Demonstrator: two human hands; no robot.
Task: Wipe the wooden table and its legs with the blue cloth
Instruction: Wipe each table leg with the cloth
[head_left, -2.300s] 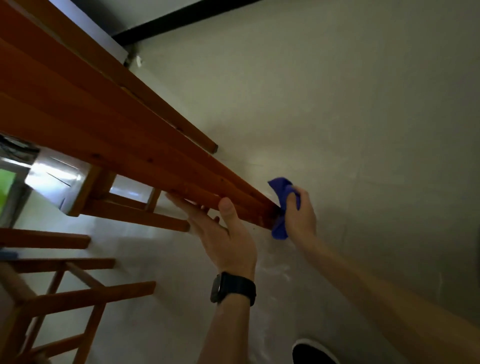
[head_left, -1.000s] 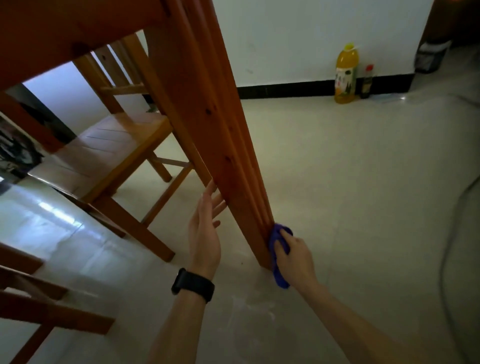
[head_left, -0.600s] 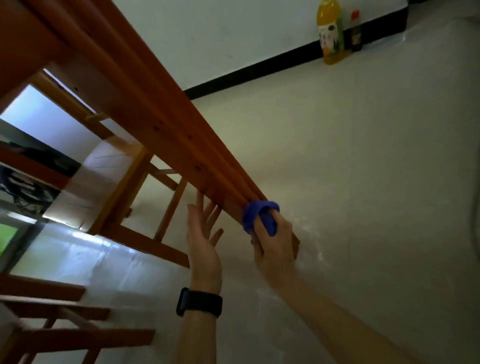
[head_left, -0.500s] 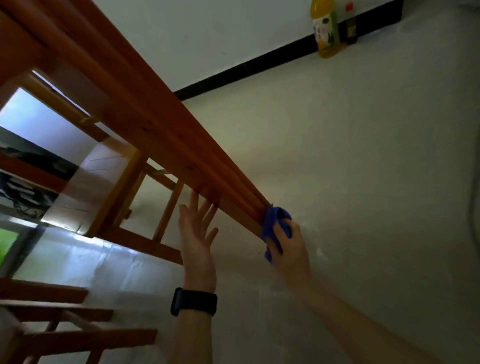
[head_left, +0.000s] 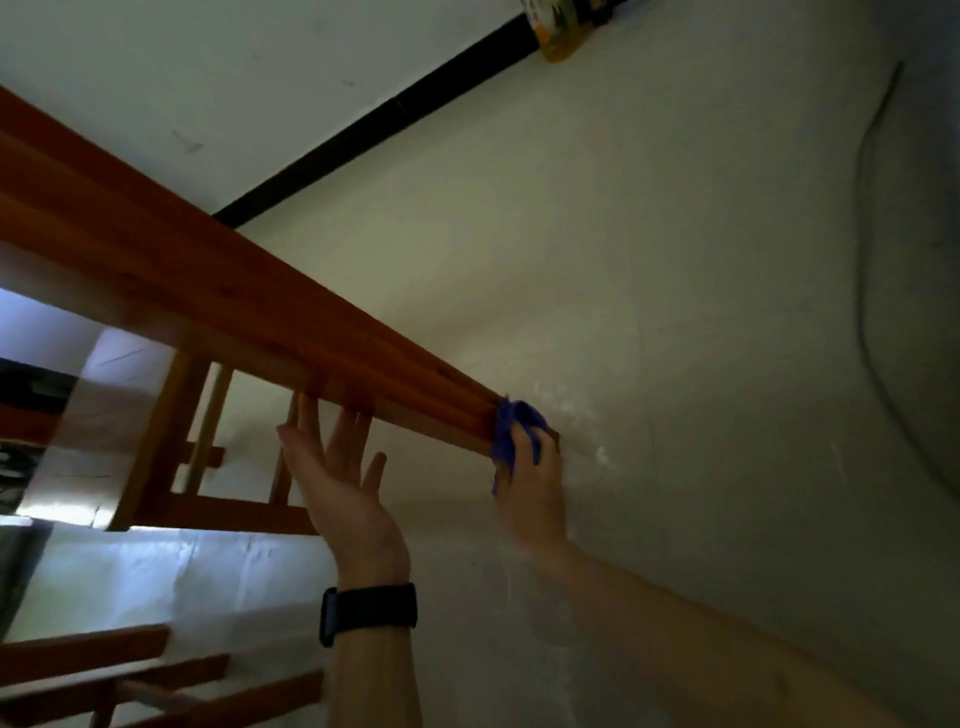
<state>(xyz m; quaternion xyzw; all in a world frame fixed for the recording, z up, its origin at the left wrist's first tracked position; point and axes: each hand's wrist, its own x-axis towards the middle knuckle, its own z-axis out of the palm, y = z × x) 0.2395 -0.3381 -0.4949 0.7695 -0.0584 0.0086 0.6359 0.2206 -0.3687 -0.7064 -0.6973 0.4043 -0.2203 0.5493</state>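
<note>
The view is tilted. A grooved wooden table leg (head_left: 270, 322) runs from the upper left down to its foot on the pale floor near the middle. My right hand (head_left: 530, 488) grips the blue cloth (head_left: 511, 428) around the foot of that leg. My left hand (head_left: 337, 467), with a black watch on the wrist, is held flat with straight fingers; the fingertips touch the leg's underside a little higher up. The tabletop is out of view.
A wooden chair (head_left: 197, 467) stands behind the leg at the left, and more wooden rungs (head_left: 156, 686) cross the bottom left. A yellow bottle (head_left: 556, 31) stands by the black skirting (head_left: 374, 119) at the top. A dark cable (head_left: 872, 260) curves over the floor at the right.
The view has swung and tilted further. My right hand stays with the cloth at the bottom of the leg, now wrapped right at the foot. My left hand stays flat against the leg.
</note>
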